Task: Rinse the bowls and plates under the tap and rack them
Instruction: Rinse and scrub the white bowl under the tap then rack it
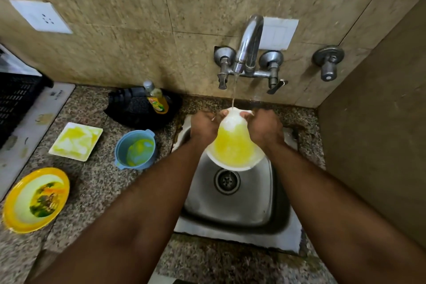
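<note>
I hold a round white plate [234, 145], smeared yellow, tilted over the steel sink [272, 203]. My left hand [204, 125] grips its left rim and my right hand [265, 127] grips its right rim. Water from the chrome tap [250, 41] runs onto the plate's far edge. On the counter to the left lie a square white plate [76, 140] with yellow residue, a blue bowl [136, 148] with yellow residue, and a yellow bowl [35, 199] with green and orange scraps.
A bottle of dish soap [156, 97] stands on a black pan [138, 110] behind the blue bowl. A black slatted crate [16, 99] sits at the far left on a white board [34, 127]. A brown wall closes the right side.
</note>
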A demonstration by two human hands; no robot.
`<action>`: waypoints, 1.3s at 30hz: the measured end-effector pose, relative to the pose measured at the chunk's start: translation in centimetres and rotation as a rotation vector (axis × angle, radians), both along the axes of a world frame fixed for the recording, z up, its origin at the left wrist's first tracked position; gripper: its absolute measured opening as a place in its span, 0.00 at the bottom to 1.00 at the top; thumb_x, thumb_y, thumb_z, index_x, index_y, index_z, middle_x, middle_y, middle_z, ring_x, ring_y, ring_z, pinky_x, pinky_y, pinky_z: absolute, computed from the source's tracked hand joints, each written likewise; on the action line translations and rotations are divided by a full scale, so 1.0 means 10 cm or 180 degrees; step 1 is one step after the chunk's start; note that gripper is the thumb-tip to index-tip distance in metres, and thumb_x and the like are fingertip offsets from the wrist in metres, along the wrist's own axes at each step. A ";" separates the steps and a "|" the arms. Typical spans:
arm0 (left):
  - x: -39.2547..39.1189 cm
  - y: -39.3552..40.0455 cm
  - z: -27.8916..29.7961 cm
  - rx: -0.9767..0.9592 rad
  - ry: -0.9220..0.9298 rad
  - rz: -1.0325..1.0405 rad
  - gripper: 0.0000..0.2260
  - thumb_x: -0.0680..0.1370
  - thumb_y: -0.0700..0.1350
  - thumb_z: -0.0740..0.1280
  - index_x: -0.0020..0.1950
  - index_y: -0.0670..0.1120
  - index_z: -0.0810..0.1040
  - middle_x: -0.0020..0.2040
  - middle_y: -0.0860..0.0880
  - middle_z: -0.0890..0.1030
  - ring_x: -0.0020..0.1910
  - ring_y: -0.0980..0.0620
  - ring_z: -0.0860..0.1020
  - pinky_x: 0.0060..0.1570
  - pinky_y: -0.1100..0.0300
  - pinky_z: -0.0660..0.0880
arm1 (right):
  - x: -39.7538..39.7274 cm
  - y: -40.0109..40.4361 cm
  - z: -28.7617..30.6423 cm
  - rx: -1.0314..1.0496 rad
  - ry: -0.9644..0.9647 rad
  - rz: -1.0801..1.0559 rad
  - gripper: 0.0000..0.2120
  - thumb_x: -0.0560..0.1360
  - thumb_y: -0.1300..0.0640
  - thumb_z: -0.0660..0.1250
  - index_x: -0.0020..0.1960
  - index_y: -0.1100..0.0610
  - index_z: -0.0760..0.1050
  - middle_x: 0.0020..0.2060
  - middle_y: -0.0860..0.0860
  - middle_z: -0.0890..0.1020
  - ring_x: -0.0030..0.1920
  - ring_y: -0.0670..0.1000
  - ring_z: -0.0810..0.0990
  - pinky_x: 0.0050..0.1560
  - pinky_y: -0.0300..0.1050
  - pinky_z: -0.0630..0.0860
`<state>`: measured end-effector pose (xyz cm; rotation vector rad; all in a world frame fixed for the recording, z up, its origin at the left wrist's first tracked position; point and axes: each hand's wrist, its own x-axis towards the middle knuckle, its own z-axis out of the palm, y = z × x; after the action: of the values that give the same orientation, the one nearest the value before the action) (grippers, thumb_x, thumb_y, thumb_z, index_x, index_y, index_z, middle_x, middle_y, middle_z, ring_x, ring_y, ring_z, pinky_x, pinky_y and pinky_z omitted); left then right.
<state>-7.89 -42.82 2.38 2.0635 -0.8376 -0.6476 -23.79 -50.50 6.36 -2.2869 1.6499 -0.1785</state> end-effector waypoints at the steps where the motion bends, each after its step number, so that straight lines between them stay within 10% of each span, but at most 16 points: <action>1: 0.00 0.00 -0.04 0.0001 0.0025 -0.0158 0.23 0.79 0.57 0.71 0.34 0.39 0.80 0.28 0.45 0.78 0.29 0.49 0.75 0.32 0.59 0.69 | -0.03 0.01 -0.03 0.0067 -0.0002 -0.0075 0.24 0.82 0.39 0.59 0.52 0.59 0.81 0.48 0.61 0.85 0.49 0.63 0.83 0.46 0.49 0.77; 6: -0.02 0.11 -0.13 0.0282 0.0348 -0.0538 0.22 0.74 0.53 0.65 0.61 0.41 0.83 0.54 0.39 0.85 0.54 0.39 0.82 0.54 0.50 0.79 | -0.11 0.12 -0.08 0.0045 0.0105 -0.0515 0.22 0.83 0.46 0.62 0.51 0.64 0.82 0.49 0.63 0.85 0.50 0.63 0.84 0.46 0.51 0.80; 13: -0.08 0.11 -0.21 0.0838 -0.0113 0.0206 0.22 0.79 0.57 0.68 0.54 0.38 0.83 0.52 0.36 0.84 0.53 0.36 0.81 0.50 0.51 0.76 | -0.18 0.15 -0.17 0.0433 -0.0619 -0.1043 0.21 0.80 0.46 0.66 0.56 0.64 0.82 0.52 0.64 0.84 0.54 0.65 0.83 0.50 0.52 0.78; 18: -0.18 0.25 -0.26 -0.0170 0.1491 0.0301 0.23 0.62 0.40 0.65 0.56 0.46 0.83 0.51 0.38 0.85 0.51 0.35 0.83 0.51 0.39 0.82 | -0.21 0.10 -0.18 0.0664 -0.0679 -0.1179 0.22 0.80 0.47 0.66 0.60 0.67 0.79 0.58 0.66 0.83 0.58 0.66 0.81 0.54 0.53 0.78; 23: -0.23 0.34 -0.30 -0.0429 0.2035 0.0932 0.13 0.77 0.40 0.71 0.61 0.45 0.82 0.57 0.38 0.84 0.57 0.34 0.82 0.57 0.35 0.80 | -0.12 0.42 -0.24 -0.0219 0.0063 0.0004 0.32 0.74 0.56 0.66 0.74 0.63 0.61 0.69 0.65 0.72 0.66 0.66 0.74 0.61 0.58 0.77; 28: -0.16 0.36 -0.25 -0.0388 0.1440 0.1012 0.09 0.74 0.60 0.70 0.45 0.58 0.86 0.46 0.44 0.87 0.48 0.40 0.85 0.50 0.37 0.83 | -0.09 0.57 -0.32 -0.0632 0.0821 0.1212 0.39 0.79 0.42 0.58 0.83 0.58 0.50 0.81 0.65 0.41 0.81 0.64 0.38 0.80 0.63 0.46; 34: -0.19 0.40 -0.11 -0.0136 0.1564 0.0965 0.26 0.78 0.68 0.63 0.42 0.47 0.84 0.43 0.46 0.86 0.45 0.43 0.86 0.51 0.43 0.83 | 0.02 0.64 -0.34 -0.0387 0.1032 0.1206 0.38 0.80 0.37 0.40 0.83 0.58 0.52 0.82 0.61 0.43 0.82 0.59 0.37 0.79 0.61 0.38; 39: -0.25 0.31 -0.09 -0.0421 0.1810 0.0893 0.22 0.81 0.64 0.62 0.47 0.48 0.85 0.47 0.47 0.88 0.49 0.47 0.86 0.56 0.45 0.83 | 0.26 0.67 -0.25 0.0573 0.0346 0.1821 0.30 0.84 0.44 0.48 0.84 0.51 0.48 0.83 0.52 0.48 0.83 0.51 0.44 0.81 0.54 0.45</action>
<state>-10.44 -39.68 1.45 1.7005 -0.2510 -0.9285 -21.18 -43.85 3.83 -2.5453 0.9435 0.2190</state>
